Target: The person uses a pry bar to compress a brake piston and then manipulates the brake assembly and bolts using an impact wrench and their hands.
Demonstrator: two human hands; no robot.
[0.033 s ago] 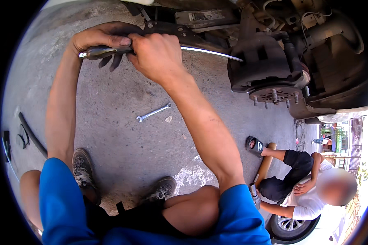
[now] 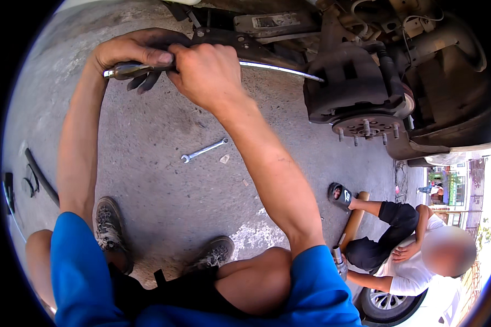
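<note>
**Long bar (image 2: 281, 69) in two fists, at the brake caliper (image 2: 349, 84)**

From where I stand, the left hand (image 2: 142, 52) curls round the bar's dark handle (image 2: 133, 70), thumb laid along it; the right hand (image 2: 210, 73) is clenched just beside, probably so that two holding points steady so long a tool. The shiny tip reaches the caliper's left edge; whether it enters a gap there, I cannot tell. A wrench (image 2: 204, 150) lies on the ground (image 2: 158, 169) near a pale stone (image 2: 224, 158), perhaps put there for easy reach.

The tool's shaft (image 2: 281, 69) is silver; its handle (image 2: 130, 70) dark; the sleeves (image 2: 82, 267) blue.
</note>
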